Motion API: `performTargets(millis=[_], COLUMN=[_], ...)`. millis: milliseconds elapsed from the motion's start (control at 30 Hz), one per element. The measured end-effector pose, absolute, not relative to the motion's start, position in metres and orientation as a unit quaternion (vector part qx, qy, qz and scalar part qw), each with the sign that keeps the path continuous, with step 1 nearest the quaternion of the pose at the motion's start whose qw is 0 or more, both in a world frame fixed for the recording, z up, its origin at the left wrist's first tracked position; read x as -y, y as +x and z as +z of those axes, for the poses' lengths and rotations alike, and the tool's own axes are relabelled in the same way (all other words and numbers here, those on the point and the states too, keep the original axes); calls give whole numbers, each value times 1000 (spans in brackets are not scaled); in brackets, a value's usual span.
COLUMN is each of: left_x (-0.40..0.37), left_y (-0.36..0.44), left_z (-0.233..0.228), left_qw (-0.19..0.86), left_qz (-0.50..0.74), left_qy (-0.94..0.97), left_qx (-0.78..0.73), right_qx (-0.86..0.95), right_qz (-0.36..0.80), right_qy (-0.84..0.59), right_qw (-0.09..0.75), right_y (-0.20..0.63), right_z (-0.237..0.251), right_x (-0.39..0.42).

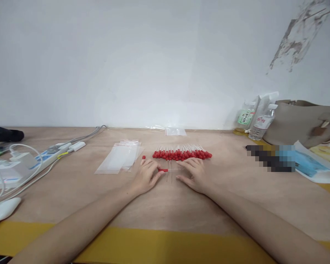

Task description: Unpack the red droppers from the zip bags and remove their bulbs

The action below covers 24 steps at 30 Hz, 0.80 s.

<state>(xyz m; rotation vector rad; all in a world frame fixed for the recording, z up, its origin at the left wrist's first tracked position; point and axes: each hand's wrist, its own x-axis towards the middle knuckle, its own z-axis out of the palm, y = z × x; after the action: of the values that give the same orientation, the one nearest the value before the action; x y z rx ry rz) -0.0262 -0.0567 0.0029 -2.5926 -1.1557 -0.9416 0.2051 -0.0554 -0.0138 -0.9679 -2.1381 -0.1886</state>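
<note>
Blurring hides a dark object at about 3 o'clock from your hands, so you cannot tell what it is, and the printed sheet beside it runs out of view at the right edge. The clear stems of the row of red-tipped thin clear plastic droppers are hard to make out against the pale wooden table, and two more clear stems seem to lie between your hands, too faint to be sure.

Your left hand rests on the table with its fingertips closed on the red end of one single red-capped clear dropper, which lies flat and crosswise. Your right hand lies opposite, fingers loosely spread, its fingertips at the dropper's clear end; you cannot tell if they pinch it. The dropper row sits just beyond both hands at 12 o'clock, close to the right hand's knuckles. A stack of small clear plastic zip bags lies at about 10 o'clock from your left hand, near it but apart.
</note>
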Motion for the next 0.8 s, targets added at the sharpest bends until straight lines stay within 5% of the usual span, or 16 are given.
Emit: performTargets(millis=[800], left_x=[53], left_y=[-9], left_z=[2], left_qw=[122], left_qz=[-274], left_qy=[-912], left_qx=[281], right_qx=[878], right_qz=[-49], right_qy=[-318], right_qw=[354], right_y=[187], right_z=[-13], right_x=[60])
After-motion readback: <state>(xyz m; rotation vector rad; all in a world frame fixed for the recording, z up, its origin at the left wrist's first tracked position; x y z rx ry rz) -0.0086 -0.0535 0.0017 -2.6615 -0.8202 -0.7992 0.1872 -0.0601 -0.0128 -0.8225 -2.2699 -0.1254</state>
